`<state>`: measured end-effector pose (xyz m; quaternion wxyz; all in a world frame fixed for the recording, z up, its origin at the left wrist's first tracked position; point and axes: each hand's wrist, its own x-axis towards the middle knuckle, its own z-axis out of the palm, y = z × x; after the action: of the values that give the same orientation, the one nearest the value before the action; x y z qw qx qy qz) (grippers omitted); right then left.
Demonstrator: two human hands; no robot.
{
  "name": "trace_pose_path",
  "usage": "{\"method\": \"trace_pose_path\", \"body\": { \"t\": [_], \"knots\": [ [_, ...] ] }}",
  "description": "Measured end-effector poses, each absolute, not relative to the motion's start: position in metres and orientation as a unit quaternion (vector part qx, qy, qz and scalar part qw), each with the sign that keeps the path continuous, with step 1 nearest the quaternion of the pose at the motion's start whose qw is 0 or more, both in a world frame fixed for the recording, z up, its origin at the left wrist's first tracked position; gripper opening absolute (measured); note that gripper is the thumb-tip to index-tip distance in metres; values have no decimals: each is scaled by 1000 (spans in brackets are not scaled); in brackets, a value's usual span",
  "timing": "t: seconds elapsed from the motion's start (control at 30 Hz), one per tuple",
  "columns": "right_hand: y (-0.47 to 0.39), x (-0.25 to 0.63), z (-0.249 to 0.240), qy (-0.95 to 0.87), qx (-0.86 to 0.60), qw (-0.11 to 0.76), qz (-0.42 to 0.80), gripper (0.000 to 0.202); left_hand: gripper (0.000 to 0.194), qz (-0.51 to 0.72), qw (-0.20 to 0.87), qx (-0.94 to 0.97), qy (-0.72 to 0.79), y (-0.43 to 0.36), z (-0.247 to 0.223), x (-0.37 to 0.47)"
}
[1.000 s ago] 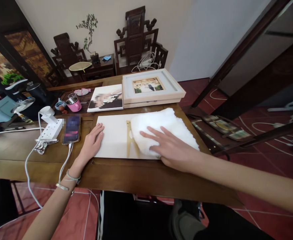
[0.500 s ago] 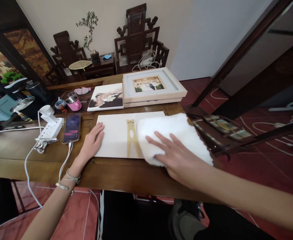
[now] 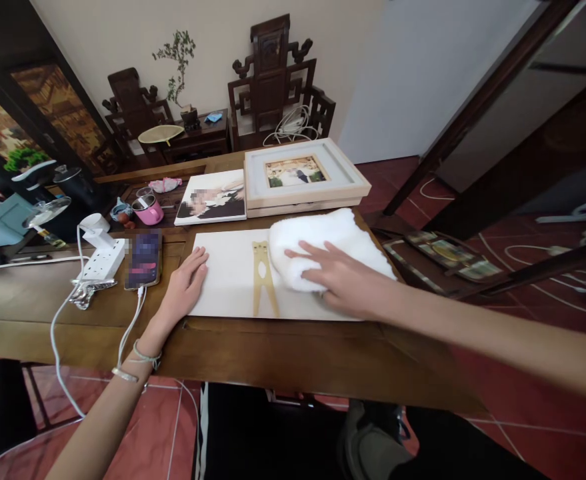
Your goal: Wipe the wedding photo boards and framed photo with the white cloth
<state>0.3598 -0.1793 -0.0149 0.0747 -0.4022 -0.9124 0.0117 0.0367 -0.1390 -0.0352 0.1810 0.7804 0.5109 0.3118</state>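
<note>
A white rectangular panel (image 3: pixel 227 280) lies flat on the wooden table, with a gold two-legged stand piece (image 3: pixel 261 277) on its face. My left hand (image 3: pixel 185 283) rests flat along the panel's left edge, fingers stretched out and holding nothing. On the panel's right part lies a fluffy white cloth (image 3: pixel 347 240), which hides that side and the far right corner. My right hand (image 3: pixel 337 270) presses down on this cloth from above with its fingers spread, not wrapped round it.
Behind the panel are a photo print (image 3: pixel 213 197) and a pale wooden frame (image 3: pixel 307 177) with a picture. To the left lie a charging phone (image 3: pixel 143 260), a power strip (image 3: pixel 103 260) with cables and a pink cup (image 3: pixel 147 210). The table's edge (image 3: pixel 293 373) runs close to me.
My right hand has pushed the white cloth away from me and a little left, uncovering the panel's near right part. My left hand stays where it was.
</note>
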Motion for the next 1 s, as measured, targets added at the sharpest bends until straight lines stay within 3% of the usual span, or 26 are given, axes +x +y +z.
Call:
{"method": "trace_pose_path", "body": {
  "t": [0.27, 0.43, 0.63, 0.8, 1.0],
  "knots": [
    [-148, 371, -21, -890, -445, 99, 4, 42, 43, 311, 179, 780, 513, -140, -34, 37],
    [-205, 347, -9, -879, -474, 42, 6, 49, 42, 310, 178, 781, 512, -139, -35, 36],
    [-257, 319, 13, -877, -467, -38, 106, 48, 44, 308, 174, 784, 510, -139, -36, 36],
    [-224, 327, 22, -874, -468, -48, 123, 56, 45, 311, 175, 784, 509, -139, -36, 36],
    [-156, 342, 8, -870, -487, 8, 74, 48, 45, 307, 177, 784, 510, -139, -35, 36]
  ]
}}
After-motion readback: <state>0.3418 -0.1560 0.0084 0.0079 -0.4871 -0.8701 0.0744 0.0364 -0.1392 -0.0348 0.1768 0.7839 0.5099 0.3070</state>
